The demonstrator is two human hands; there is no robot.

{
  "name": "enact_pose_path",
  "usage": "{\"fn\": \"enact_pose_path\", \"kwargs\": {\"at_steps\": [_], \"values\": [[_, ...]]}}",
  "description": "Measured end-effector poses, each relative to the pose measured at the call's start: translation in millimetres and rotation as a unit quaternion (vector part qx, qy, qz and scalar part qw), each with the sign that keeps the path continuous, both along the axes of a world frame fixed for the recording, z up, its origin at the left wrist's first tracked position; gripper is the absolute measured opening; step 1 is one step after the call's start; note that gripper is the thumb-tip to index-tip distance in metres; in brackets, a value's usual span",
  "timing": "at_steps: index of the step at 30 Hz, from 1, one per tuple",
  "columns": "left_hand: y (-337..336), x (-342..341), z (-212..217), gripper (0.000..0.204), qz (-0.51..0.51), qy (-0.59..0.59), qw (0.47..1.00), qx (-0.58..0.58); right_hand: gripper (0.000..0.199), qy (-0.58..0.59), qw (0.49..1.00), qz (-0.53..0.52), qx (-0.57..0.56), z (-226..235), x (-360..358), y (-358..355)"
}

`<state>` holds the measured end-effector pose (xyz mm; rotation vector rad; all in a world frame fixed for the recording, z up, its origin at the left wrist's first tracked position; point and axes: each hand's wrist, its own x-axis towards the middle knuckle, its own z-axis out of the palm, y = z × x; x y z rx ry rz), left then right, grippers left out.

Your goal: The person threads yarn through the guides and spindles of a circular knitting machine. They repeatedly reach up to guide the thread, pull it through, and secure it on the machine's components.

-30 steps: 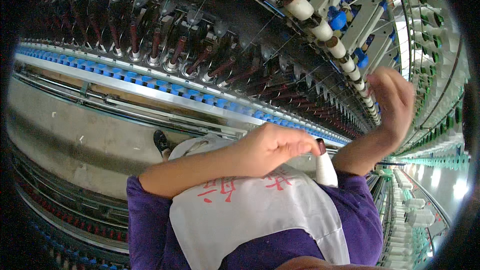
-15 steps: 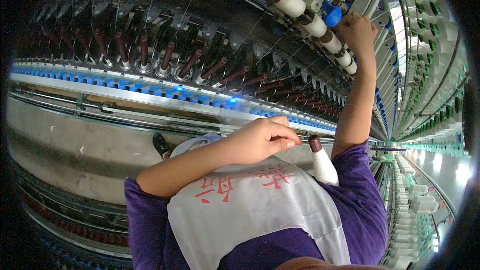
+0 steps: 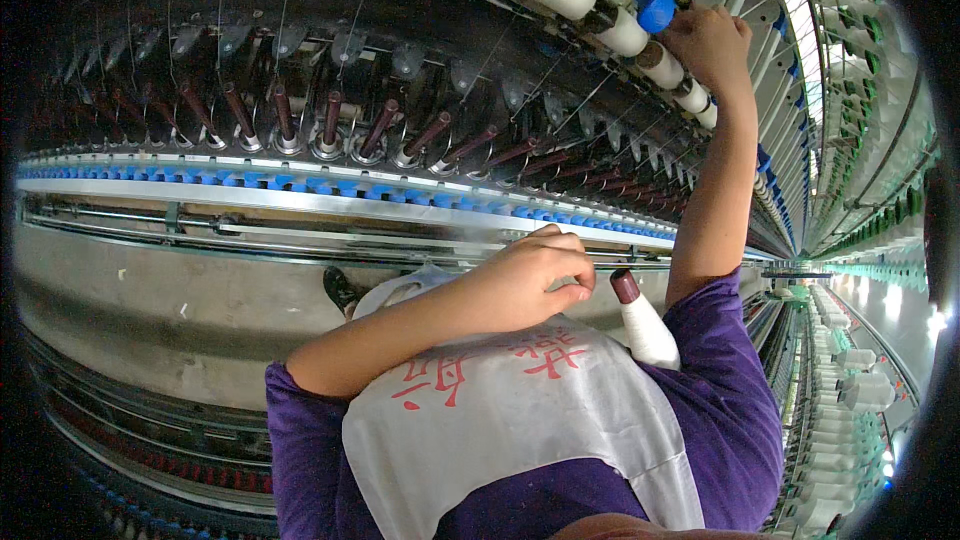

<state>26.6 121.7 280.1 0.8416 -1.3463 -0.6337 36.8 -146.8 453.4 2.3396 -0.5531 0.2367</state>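
One bobbin [image 3: 648, 328] sits between the apron [image 3: 520, 420] and the right sleeve [image 3: 715, 380]. It slants, brown tip up and left; its bottom is hard to see. The left hand [image 3: 535, 280] is near the tip, loosely curled, thumb apart, holding nothing I see. The right hand [image 3: 708, 48] touches one blue knob's [image 3: 655, 8] side or just nears it; its fingertips are hidden, so I can't tell its grip.

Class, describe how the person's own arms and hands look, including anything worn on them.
The left sleeve and right sleeve are both short and purple, with no marking visible. Below them, the left forearm and right forearm are bare, and no watch or band shows on either. The left hand and right hand are ungloved.
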Motion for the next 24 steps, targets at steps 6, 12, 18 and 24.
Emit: {"fn": "enact_pose_path", "kwargs": {"at_steps": [6, 12, 18, 24], "values": [[-4.9, -0.6, 9.8, 0.007, 0.029, -0.009, 0.999, 0.026, 0.02, -0.146, 0.985, 0.057, 0.073, 1.3, -3.6, -4.0], [-11.3, 13.0, 0.4, 0.006, 0.161, -0.021, 0.987, 0.004, 0.003, -0.486, 0.796, 0.325, 0.155, -38.0, -23.0, 32.4], [4.3, 52.4, -65.0, 0.009, 0.356, 0.023, 0.912, 0.2, 0.065, -0.115, 0.715, 0.256, 0.64, -168.6, -63.3, 122.6], [22.7, 71.1, -142.2, 0.008, 0.408, 0.092, 0.83, 0.369, 0.013, -0.05, 0.574, 0.097, 0.812, -207.4, -85.6, 114.7]]}}
